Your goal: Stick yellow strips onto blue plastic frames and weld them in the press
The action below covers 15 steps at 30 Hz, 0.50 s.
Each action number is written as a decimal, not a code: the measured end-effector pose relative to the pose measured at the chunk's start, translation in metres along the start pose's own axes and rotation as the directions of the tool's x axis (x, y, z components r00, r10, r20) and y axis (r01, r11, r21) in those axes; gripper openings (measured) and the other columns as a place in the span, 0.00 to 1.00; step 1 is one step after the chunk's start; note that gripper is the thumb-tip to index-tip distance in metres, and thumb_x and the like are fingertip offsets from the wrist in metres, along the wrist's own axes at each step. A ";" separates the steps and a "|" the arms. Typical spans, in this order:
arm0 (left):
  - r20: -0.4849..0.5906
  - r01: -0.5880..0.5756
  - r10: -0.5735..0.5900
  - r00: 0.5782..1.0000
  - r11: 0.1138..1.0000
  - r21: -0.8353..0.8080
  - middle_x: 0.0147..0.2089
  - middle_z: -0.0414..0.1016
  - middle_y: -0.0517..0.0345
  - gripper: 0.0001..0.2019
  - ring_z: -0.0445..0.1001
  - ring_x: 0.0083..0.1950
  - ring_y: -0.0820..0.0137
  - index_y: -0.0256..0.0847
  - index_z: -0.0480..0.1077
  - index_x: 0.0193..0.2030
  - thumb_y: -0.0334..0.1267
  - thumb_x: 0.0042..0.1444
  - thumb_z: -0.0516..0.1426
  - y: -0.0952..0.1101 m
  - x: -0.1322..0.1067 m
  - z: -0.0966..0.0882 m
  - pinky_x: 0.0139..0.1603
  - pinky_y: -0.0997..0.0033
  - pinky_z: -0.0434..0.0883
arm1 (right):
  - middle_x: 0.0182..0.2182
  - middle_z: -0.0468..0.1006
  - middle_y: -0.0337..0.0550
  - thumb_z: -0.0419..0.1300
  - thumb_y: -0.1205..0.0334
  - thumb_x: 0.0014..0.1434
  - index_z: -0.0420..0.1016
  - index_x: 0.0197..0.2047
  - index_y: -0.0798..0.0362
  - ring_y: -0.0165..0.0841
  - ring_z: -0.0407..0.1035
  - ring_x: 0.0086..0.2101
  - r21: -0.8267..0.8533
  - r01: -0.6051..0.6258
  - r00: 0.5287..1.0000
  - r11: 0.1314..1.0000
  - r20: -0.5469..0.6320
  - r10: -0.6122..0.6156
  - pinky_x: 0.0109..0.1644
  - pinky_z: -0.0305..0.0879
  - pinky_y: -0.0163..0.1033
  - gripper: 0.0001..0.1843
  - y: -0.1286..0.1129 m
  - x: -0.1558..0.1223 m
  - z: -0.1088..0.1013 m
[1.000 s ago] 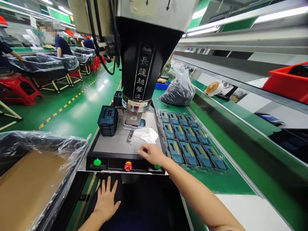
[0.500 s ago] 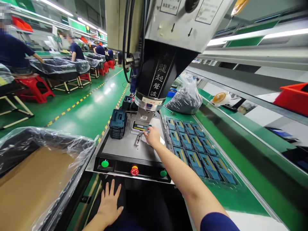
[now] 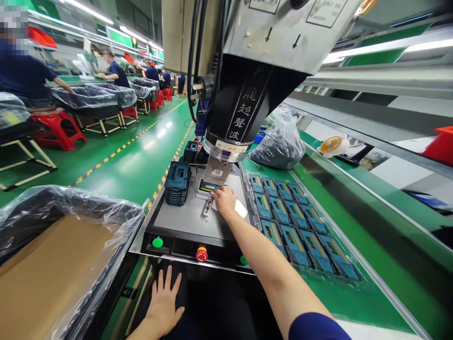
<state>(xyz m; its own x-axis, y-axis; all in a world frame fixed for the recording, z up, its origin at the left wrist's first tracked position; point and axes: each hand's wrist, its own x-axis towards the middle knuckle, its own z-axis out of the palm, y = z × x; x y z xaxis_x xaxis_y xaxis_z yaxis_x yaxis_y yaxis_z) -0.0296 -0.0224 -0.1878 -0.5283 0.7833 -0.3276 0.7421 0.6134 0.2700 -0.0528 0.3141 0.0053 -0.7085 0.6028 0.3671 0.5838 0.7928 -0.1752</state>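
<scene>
My right hand point(image 3: 225, 200) is stretched forward, its fingers closed on the right end of a dark blue plastic housing point(image 3: 209, 187) with a yellow strip. That housing sits on a pale fixture point(image 3: 202, 194) directly below the metal horn point(image 3: 217, 171) of an ultrasonic welding press point(image 3: 244, 104). The hand partly hides the piece. On my thigh, below the front panel, lies my left hand point(image 3: 163, 300), flat with its fingers spread and nothing in it. A stack of dark blue housings point(image 3: 177, 182) stands left of the fixture.
To the right, a clear tray point(image 3: 253, 208) holds rows of blue housings. The front panel has a green button point(image 3: 157, 242) and a red emergency stop point(image 3: 201, 254). At left is a plastic-lined bin point(image 3: 134, 212) with cardboard inside. Several people sit along the far left.
The view has turned slightly left, so the press appears further right. My right hand stays at the housing, its fingers shifted a little over it. My left hand keeps its place on the thigh.
</scene>
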 end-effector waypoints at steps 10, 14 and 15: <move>-0.021 0.017 -0.019 1.000 0.993 -0.119 0.73 0.31 0.51 0.40 0.30 0.71 0.47 0.48 0.50 0.66 0.42 0.43 0.56 -0.005 -0.005 -0.006 0.65 0.45 0.45 | 0.44 0.73 0.50 0.46 0.57 0.66 0.75 0.40 0.55 0.38 0.63 0.47 0.084 0.260 0.963 0.962 0.051 -0.265 0.52 0.56 0.41 0.18 -0.013 -0.030 -0.044; -0.119 -0.014 -0.029 0.992 0.938 -0.345 0.65 0.59 0.44 0.28 0.55 0.67 0.57 0.34 0.63 0.59 0.46 0.54 0.50 -0.016 -0.011 -0.022 0.65 0.57 0.56 | 0.45 0.73 0.49 0.46 0.54 0.66 0.74 0.42 0.52 0.38 0.63 0.49 0.323 0.246 0.960 0.914 0.047 -0.275 0.55 0.57 0.43 0.17 -0.021 -0.088 -0.082; -0.161 -0.036 -0.036 0.986 0.905 -0.423 0.61 0.65 0.43 0.26 0.61 0.63 0.60 0.34 0.65 0.56 0.48 0.56 0.48 -0.017 -0.013 -0.031 0.64 0.59 0.58 | 0.43 0.74 0.48 0.46 0.53 0.65 0.73 0.41 0.52 0.37 0.65 0.47 0.410 0.189 0.967 0.892 0.081 -0.242 0.53 0.58 0.41 0.17 -0.022 -0.105 -0.090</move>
<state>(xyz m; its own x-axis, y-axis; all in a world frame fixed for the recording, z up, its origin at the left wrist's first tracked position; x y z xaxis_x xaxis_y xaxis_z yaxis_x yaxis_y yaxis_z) -0.0479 -0.0399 -0.1596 -0.6140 0.7668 -0.1870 0.5166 0.5696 0.6393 0.0440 0.2251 0.0535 -0.8586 0.3979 0.3231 0.2241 0.8583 -0.4616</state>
